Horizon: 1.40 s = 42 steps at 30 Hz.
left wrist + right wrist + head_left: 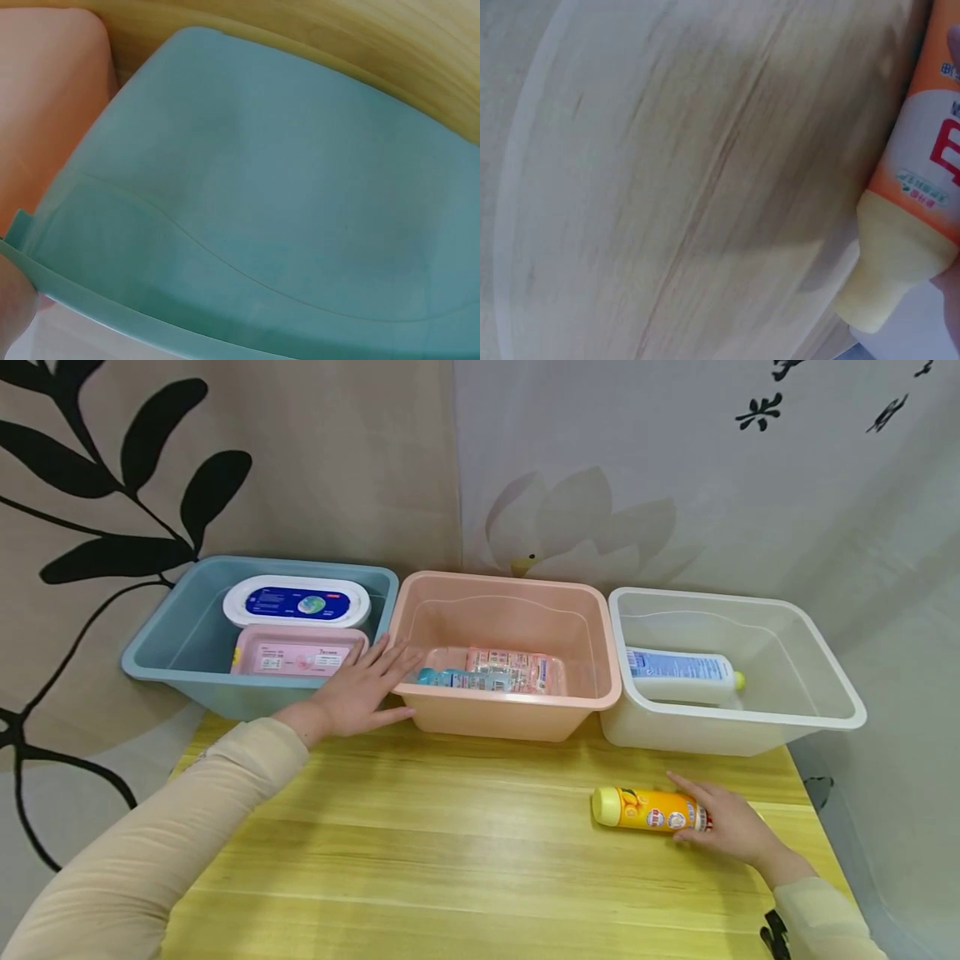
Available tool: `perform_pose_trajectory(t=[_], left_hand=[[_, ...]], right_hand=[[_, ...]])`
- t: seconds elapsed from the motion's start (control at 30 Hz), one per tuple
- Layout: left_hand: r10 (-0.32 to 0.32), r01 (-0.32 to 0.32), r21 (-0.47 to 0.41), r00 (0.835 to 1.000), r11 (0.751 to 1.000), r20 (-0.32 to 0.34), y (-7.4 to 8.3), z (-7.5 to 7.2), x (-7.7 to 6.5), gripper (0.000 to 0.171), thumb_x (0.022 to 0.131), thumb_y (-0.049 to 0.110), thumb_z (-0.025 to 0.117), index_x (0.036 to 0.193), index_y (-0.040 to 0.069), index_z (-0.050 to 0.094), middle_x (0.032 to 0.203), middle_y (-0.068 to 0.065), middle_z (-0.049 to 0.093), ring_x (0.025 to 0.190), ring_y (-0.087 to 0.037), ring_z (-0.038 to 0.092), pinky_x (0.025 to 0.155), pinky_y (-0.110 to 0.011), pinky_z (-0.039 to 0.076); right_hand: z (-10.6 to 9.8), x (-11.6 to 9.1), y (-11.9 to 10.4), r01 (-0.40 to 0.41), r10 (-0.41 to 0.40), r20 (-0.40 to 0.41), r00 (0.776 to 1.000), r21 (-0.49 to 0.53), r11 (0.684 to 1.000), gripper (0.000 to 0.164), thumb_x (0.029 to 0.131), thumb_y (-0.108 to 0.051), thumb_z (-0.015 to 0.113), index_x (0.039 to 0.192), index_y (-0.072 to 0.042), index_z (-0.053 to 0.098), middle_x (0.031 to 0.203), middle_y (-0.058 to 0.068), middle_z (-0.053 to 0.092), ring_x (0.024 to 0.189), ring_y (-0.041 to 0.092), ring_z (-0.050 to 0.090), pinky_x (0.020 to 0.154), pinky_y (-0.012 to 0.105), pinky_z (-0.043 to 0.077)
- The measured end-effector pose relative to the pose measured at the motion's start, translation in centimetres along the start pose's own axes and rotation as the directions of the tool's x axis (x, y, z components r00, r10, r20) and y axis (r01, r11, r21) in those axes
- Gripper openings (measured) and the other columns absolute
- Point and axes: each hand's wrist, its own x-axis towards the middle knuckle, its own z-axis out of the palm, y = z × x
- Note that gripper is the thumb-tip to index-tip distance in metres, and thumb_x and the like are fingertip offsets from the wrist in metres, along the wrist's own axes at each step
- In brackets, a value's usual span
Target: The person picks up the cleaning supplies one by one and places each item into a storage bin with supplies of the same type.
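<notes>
We see the right hand (731,827) gripping the orange bottle (648,808) lying on the worktop (450,852), near the white bin (750,727); left hand (363,689) flat, fingers straight, on the blue bin (180,668) rim. Bins already hold items; we judge this bottle still unsorted.

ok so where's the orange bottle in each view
Head: the orange bottle lies on its side at lower right of the wooden table, with the right hand at its end.
Left wrist: not in it; only the blue bin and a pink one show.
Right wrist: at the right edge, pale cap pointing down.
Shared landmark: the wooden table.
</notes>
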Motion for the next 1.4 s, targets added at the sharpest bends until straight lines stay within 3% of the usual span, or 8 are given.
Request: perform_pose_trajectory(t=[0.17,0.37,0.67,0.93,1.2,1.4], left_hand=[[-0.003,0.003,0.007,1.0,1.0,-0.003,0.0,0.0,-0.1,0.082,0.09,0.055,0.049,0.152,0.029,0.001,0.159,-0.008,0.003,0.146,-0.034,-0.004,0.115,-0.057,-0.004],[-0.002,0.002,0.012,1.0,1.0,-0.007,0.1,0.0,0.0,0.082,0.09,0.055,0.049,0.152,0.029,0.001,0.159,-0.009,0.004,0.146,-0.034,-0.004,0.115,-0.058,-0.004],[-0.007,0.007,0.01,1.0,1.0,-0.021,0.0,0.1,0.1,0.08,0.09,0.056,0.048,0.151,0.032,0.003,0.159,-0.008,0.005,0.146,-0.034,-0.003,0.115,-0.057,-0.004],[-0.005,0.005,0.018,1.0,1.0,-0.025,0.1,0.1,0.1,0.081,0.09,0.055,0.05,0.151,0.031,0.004,0.159,-0.008,0.007,0.146,-0.034,-0.002,0.115,-0.057,-0.003],[-0.002,0.003,0.018,1.0,1.0,-0.023,0.1,0.0,0.0,0.081,0.09,0.054,0.051,0.152,0.03,0.005,0.159,-0.008,0.007,0.146,-0.034,-0.003,0.115,-0.058,-0.003],[0.008,-0.008,0.021,1.0,1.0,-0.025,0.0,0.1,0.0,0.08,0.09,0.055,0.049,0.152,0.03,0.004,0.159,-0.008,0.004,0.146,-0.033,-0.003,0.115,-0.058,-0.001]], right_hand=[[0.1,0.0,-0.1,0.031,-0.031,-0.031,0.999,-0.005,1.0,0.085,0.064,-0.043,0.081,0.137,-0.014,0.046,0.114,0.021,0.064,0.098,0.042,0.06,0.082,0.059,0.046],[0.0,0.0,-0.1,-0.007,0.007,-0.016,1.0,0.0,1.0,0.076,0.063,-0.044,0.081,0.126,-0.011,0.056,0.108,0.016,0.065,0.096,0.038,0.061,0.081,0.059,0.045],[-0.1,0.1,-0.4,0.015,-0.016,-0.052,0.998,-0.023,1.0,0.071,0.06,-0.041,0.084,0.118,-0.007,0.062,0.104,0.014,0.066,0.09,0.034,0.063,0.077,0.052,0.05],[-0.2,0.6,-0.9,-0.016,0.016,0.008,1.0,0.035,0.999,0.068,0.063,-0.032,0.084,0.122,-0.007,0.061,0.112,0.017,0.065,0.098,0.038,0.062,0.081,0.053,0.05],[0.1,0.9,-0.9,-0.034,0.033,0.015,0.999,0.055,0.998,0.068,0.062,-0.03,0.085,0.121,-0.007,0.061,0.111,0.017,0.065,0.098,0.038,0.061,0.08,0.053,0.05],[-0.3,1.1,-1.0,-0.08,0.073,0.076,0.994,0.087,0.993,0.07,0.063,-0.029,0.084,0.125,-0.007,0.059,0.116,0.019,0.063,0.102,0.04,0.059,0.084,0.055,0.048]])
